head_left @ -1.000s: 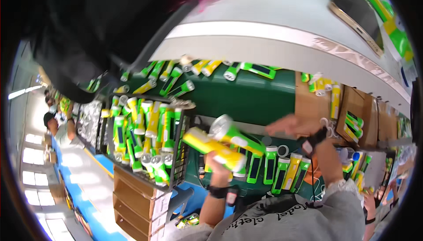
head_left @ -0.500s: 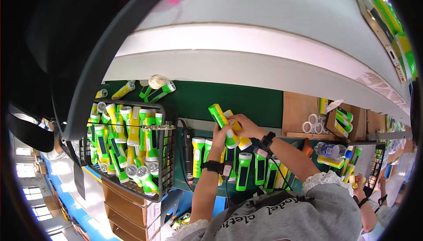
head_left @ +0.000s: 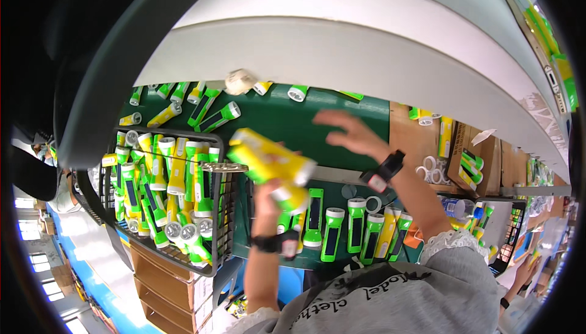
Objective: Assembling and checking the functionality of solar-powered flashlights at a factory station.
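Observation:
My left hand (head_left: 267,198) is closed around yellow and green flashlights (head_left: 284,164), smeared by motion, so I cannot tell exactly how many. They tilt over the green tabletop (head_left: 348,108), just right of a black wire basket (head_left: 224,224) heaped with similar flashlights. My right hand (head_left: 356,135) hangs above the table with fingers apart and holds nothing. Below it, along the near edge, stands a row of green and yellow flashlights, among them a green one (head_left: 332,234) with a dark panel. A white ring (head_left: 373,204) lies by this row.
Loose flashlights (head_left: 220,116) lie at the back left beneath a pale shelf (head_left: 293,47). White rings (head_left: 428,172) and a cardboard box (head_left: 485,172) of flashlights are at the right, near a plastic bottle (head_left: 458,207). A co-worker's hand (head_left: 526,271) shows far right.
My left hand has moved left toward the basket with the flashlights. My right hand has let go of them and moved up and to the right, its fingers spreading.

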A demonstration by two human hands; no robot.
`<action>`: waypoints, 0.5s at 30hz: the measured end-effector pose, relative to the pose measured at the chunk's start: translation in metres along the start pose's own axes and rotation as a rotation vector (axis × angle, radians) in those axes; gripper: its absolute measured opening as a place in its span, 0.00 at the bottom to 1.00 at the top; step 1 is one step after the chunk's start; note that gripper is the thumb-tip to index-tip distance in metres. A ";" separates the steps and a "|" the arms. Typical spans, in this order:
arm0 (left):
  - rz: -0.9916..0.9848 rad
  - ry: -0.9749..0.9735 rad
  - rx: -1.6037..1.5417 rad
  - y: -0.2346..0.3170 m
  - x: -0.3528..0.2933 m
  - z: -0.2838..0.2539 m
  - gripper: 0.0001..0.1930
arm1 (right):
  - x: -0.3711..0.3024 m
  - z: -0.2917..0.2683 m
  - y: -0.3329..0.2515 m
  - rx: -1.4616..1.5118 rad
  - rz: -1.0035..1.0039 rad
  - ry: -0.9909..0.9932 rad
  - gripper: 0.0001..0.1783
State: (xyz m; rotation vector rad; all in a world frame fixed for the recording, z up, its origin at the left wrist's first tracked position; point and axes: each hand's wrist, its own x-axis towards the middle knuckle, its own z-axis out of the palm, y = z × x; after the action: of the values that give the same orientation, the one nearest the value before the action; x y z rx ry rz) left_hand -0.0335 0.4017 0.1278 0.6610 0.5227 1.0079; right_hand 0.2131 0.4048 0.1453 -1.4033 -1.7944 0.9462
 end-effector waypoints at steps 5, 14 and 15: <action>0.129 0.558 1.166 0.198 -0.081 -0.037 0.33 | -0.036 -0.090 0.099 -0.496 0.783 0.140 0.26; -0.646 0.563 2.373 0.261 -0.118 -0.215 0.16 | -0.061 -0.162 0.294 -0.857 1.327 0.281 0.58; -0.747 0.505 2.326 0.260 -0.103 -0.203 0.22 | -0.057 -0.167 0.288 -0.817 1.322 0.250 0.63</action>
State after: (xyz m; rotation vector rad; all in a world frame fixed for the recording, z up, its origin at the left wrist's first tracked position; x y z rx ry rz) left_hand -0.3703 0.4596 0.1827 1.9261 2.2029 -0.6990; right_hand 0.5085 0.4191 -0.0171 -3.1934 -0.8781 0.4696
